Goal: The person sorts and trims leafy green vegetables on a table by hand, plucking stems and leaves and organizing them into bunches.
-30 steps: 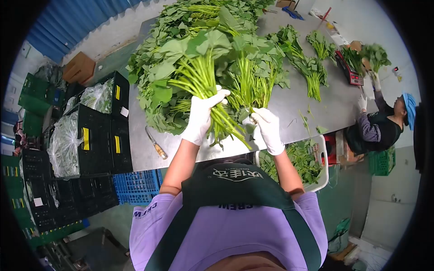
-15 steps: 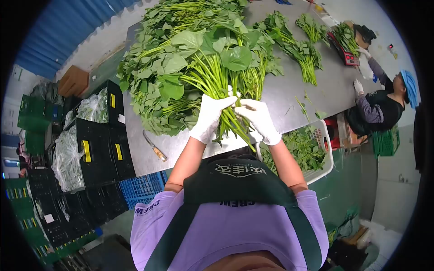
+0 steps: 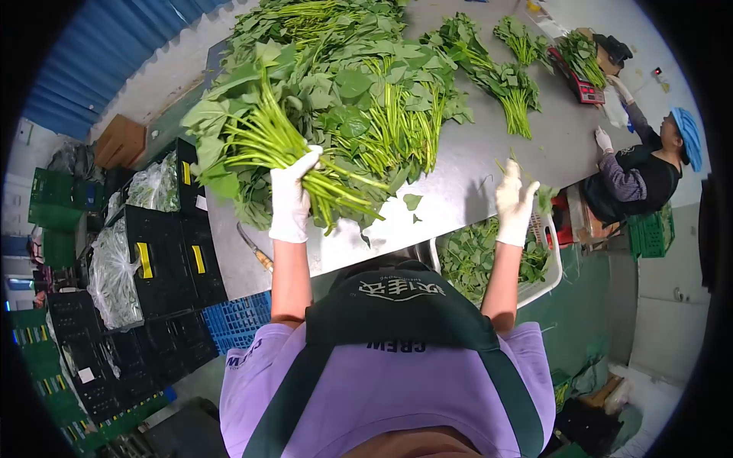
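My gloved left hand (image 3: pixel 292 195) is closed around the stems of a bunch of leafy greens (image 3: pixel 259 137), holding it tilted, leaves to the upper left and cut ends to the lower right. Off to the right, my gloved right hand (image 3: pixel 513 202) is raised with fingers apart, over the table edge by the white basket (image 3: pixel 557 267). A thin stem lies near its fingertips; whether they touch it I cannot tell. Behind both hands a large heap of the same greens (image 3: pixel 382 107) covers much of the metal table (image 3: pixel 473 160).
A curved knife (image 3: pixel 263 259), partly hidden by my left forearm, lies on the front left of the table. Smaller bunches (image 3: pixel 518 99) rest at the back right. A co-worker (image 3: pixel 645 164) stands by a red scale (image 3: pixel 586 93) holding greens. Black crates (image 3: pixel 164 259) stand left.
My left hand has moved left with the bunch, turning it. The right hand has let go of the stems and swung right, toward the basket side.
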Demonstrator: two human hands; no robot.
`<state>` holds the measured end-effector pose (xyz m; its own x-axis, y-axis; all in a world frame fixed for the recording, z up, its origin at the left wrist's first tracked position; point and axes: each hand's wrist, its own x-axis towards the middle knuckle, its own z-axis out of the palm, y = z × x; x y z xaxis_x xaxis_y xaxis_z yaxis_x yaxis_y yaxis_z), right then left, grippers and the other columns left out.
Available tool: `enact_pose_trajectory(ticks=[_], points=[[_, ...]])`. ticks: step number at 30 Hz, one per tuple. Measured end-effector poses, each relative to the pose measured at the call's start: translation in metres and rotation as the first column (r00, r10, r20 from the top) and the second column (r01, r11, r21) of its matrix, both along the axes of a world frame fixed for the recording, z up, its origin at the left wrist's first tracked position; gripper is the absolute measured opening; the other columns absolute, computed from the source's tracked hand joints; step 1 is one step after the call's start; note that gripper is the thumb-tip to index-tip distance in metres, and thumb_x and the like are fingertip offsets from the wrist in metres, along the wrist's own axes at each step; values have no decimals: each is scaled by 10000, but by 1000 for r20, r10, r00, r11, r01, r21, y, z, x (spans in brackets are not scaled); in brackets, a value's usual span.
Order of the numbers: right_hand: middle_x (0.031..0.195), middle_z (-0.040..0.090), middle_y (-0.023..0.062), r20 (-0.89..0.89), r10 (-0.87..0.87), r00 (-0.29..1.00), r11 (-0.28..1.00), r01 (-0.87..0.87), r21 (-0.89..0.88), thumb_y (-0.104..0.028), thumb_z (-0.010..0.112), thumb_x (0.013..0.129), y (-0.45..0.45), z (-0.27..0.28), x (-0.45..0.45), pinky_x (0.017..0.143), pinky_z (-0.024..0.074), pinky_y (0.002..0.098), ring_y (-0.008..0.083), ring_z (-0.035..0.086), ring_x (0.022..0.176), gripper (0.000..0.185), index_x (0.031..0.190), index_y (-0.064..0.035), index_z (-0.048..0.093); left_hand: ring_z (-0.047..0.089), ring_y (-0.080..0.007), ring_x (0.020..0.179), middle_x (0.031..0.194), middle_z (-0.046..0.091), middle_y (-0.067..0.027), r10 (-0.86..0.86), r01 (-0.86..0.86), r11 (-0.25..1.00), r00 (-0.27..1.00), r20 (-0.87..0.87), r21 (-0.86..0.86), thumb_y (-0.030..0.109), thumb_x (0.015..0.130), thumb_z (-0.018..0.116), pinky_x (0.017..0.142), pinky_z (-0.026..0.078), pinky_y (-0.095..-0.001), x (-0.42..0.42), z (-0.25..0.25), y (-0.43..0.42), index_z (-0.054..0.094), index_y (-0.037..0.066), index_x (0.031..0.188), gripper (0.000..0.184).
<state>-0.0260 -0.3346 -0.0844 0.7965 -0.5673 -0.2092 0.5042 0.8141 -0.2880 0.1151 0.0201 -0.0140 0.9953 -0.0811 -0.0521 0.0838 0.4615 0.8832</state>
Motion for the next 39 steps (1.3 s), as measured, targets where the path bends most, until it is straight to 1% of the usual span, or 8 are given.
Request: enact_pose_trajectory(ticks=[2, 7, 10, 16, 20, 22, 29, 39], points=[[1082, 588, 126, -222, 126, 967, 967, -169, -188, -347, 587, 865, 35, 14, 21, 816, 500, 276, 177, 595, 898, 607, 1275, 56, 392, 576, -135, 628, 780, 622, -74, 41, -41, 999, 999, -20, -19, -23, 708, 684, 577, 463, -236, 2, -4, 9, 560, -5, 949, 271], [763, 667, 98, -521, -239, 819, 77, -519, -851, -230, 635, 786, 91, -40, 121, 616, 472, 258, 147, 612, 645, 266, 959, -34, 681, 611, -159, 666, 790, 619, -79, 82, -83, 996, 994, -71, -22, -43, 729, 666, 599, 488, -242, -13, -9, 11, 556, 0, 939, 241], [735, 642, 145, -378, -504, 777, -505, -620, -600, -350, 641, 747, 105, -57, 157, 615, 477, 411, 332, 611, 680, 280, 750, -71, 662, 619, -184, 700, 810, 613, -81, 149, -151, 988, 987, -63, -35, -72, 693, 673, 656, 509, -267, -18, -14, 21, 572, -16, 926, 260], [718, 634, 134, -258, -484, 836, -399, -473, -786, -324, 633, 737, 94, -41, 168, 618, 469, 409, 306, 617, 673, 257, 736, -69, 667, 603, -165, 697, 821, 607, -68, 255, -257, 966, 965, -63, -18, -74, 675, 688, 670, 508, -267, -20, -13, 38, 577, -13, 926, 281], [668, 574, -16, -338, 282, 898, 519, -439, -733, -101, 582, 822, 91, 41, 140, 552, 382, 190, 58, 501, 590, 109, 756, -26, 626, 602, -150, 674, 778, 617, -68, 209, -209, 978, 974, -88, 7, -46, 705, 692, 646, 488, -244, -18, -13, 31, 580, -25, 908, 233], [698, 567, -22, -198, 348, 916, 597, -379, -707, -108, 598, 821, 99, 58, 118, 567, 380, 187, 49, 493, 599, 93, 768, -32, 609, 620, -158, 684, 816, 643, -97, 144, -146, 988, 988, -56, -39, -33, 739, 676, 630, 483, -238, -12, -17, 22, 588, -31, 888, 173], [613, 525, 36, 16, -209, 978, -422, -76, -904, -46, 674, 700, 143, 32, 72, 479, 420, 263, 121, 510, 504, 97, 742, -31, 588, 617, -154, 637, 876, 662, -154, -115, 111, 993, 982, -149, -39, -8, 747, 671, 571, 499, -231, 3, -8, -14, 561, -37, 976, 256], [687, 525, 38, 95, -186, 978, -826, -104, -554, -148, 645, 703, 147, 27, 44, 606, 438, 312, 191, 544, 644, 94, 743, -87, 586, 596, -122, 622, 857, 672, -120, -260, 265, 964, 959, -115, 33, -29, 725, 676, 572, 489, -227, -2, -2, -43, 617, -49, 943, 227]])
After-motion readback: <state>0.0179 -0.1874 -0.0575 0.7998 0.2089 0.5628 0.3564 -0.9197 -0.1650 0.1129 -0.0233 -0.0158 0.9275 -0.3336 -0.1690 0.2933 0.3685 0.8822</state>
